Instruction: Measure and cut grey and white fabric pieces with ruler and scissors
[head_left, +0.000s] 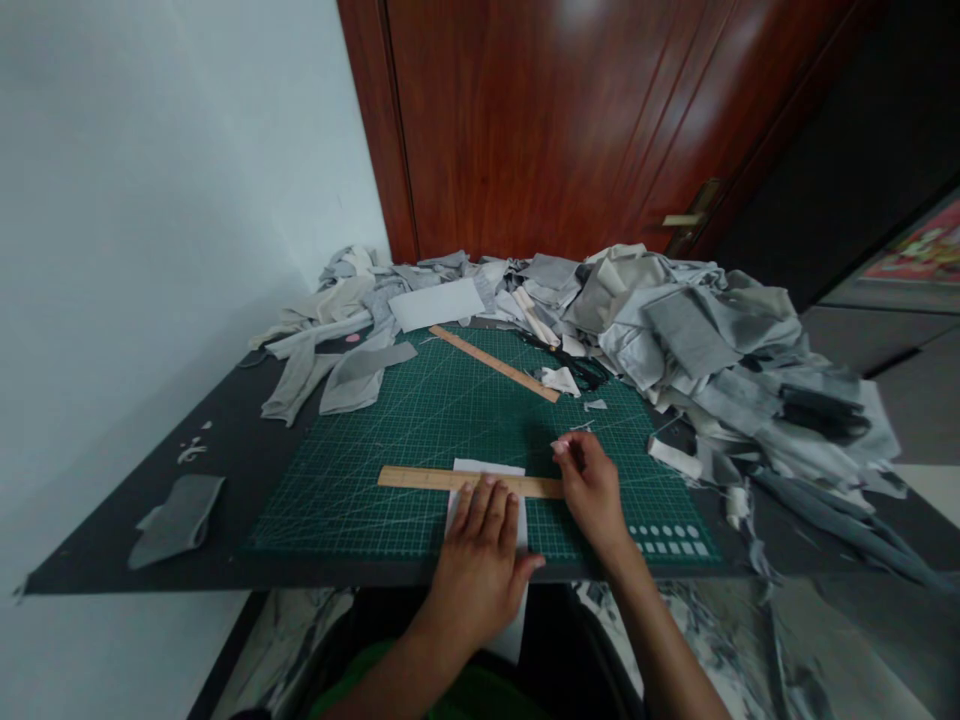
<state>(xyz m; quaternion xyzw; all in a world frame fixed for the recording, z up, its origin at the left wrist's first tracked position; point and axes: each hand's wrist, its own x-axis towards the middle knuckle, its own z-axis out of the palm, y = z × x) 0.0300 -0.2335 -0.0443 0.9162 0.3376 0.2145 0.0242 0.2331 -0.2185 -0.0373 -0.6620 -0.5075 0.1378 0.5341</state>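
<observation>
My left hand point(484, 540) lies flat, fingers stretched out, on a wooden ruler point(412, 478) and the white strip point(491, 467) beneath it. The strip runs under the ruler, and its near end hangs past the table's front edge. To the right, my right hand point(592, 490) is closed in a pinch on a small pale pinkish piece point(559, 446), which looks like tailor's chalk. That hand sits at the ruler's right end, just above the green cutting mat point(330, 490), and hides the end of the ruler.
Grey and white fabric scraps point(690, 330) are heaped along the back and right. A second wooden ruler point(495, 363) lies slanted across the mat, near black-handled scissors point(577, 368). Folded grey cloth point(180, 520) rests at the left. A wooden door point(540, 130) stands behind.
</observation>
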